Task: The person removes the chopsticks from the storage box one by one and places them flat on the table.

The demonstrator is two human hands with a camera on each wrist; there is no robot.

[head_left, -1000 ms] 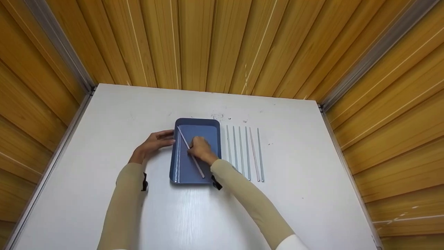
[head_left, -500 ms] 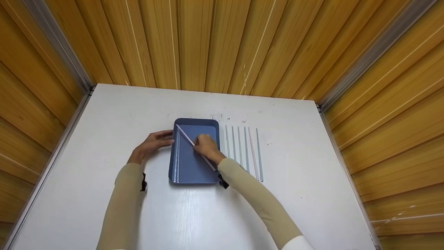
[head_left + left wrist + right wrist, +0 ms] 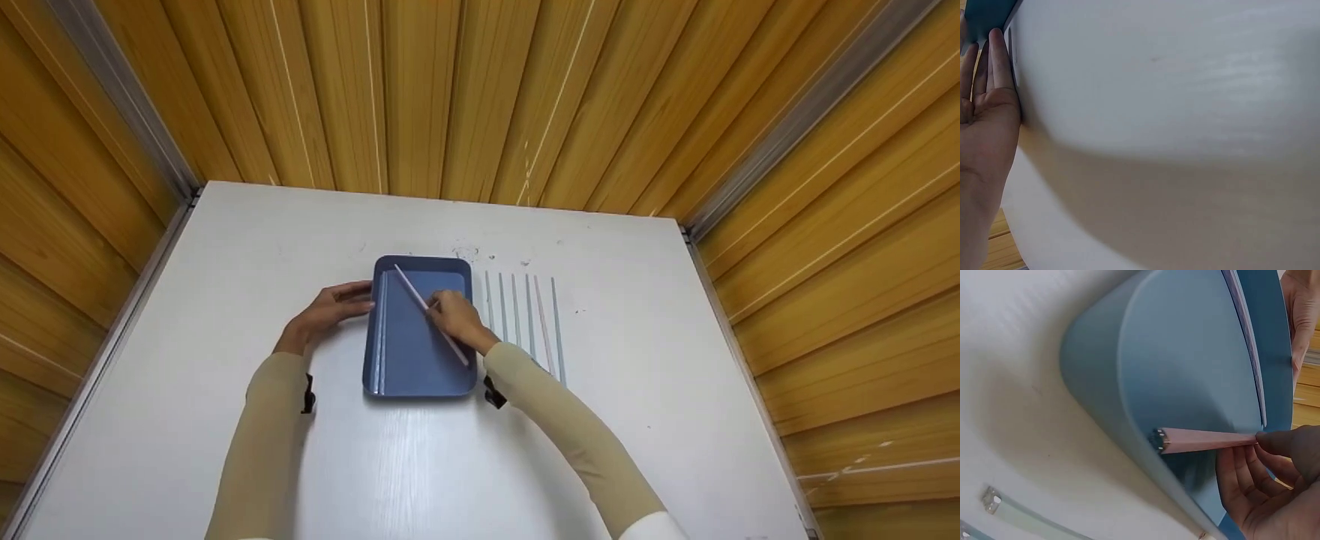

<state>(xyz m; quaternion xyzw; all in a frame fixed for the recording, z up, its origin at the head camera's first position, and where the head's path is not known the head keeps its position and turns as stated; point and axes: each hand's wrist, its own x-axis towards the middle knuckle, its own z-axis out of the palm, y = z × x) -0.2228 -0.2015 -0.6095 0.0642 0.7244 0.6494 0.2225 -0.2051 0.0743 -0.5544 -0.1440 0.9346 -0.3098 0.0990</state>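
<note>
My right hand pinches a pink chopstick near its middle, over the blue tray. The chopstick slants, its far end toward the tray's back wall and its near end close to the right wall. In the right wrist view, thumb and fingertips grip the chopstick, whose glittery end faces the camera beside the tray's rim. Along the tray's left side lie light chopsticks, lengthwise and close together. My left hand rests straight fingers against the tray's outer left wall; the left wrist view shows its palm.
Right of the tray, several pale chopsticks, one of them pink, lie in a spaced row on the white table; my right forearm covers part of them. Wood-patterned walls stand behind and at both sides.
My right hand has moved right with the pink chopstick, which slants more than one second ago. Its far end has shifted away from the left wall. My left hand stays at the tray.
</note>
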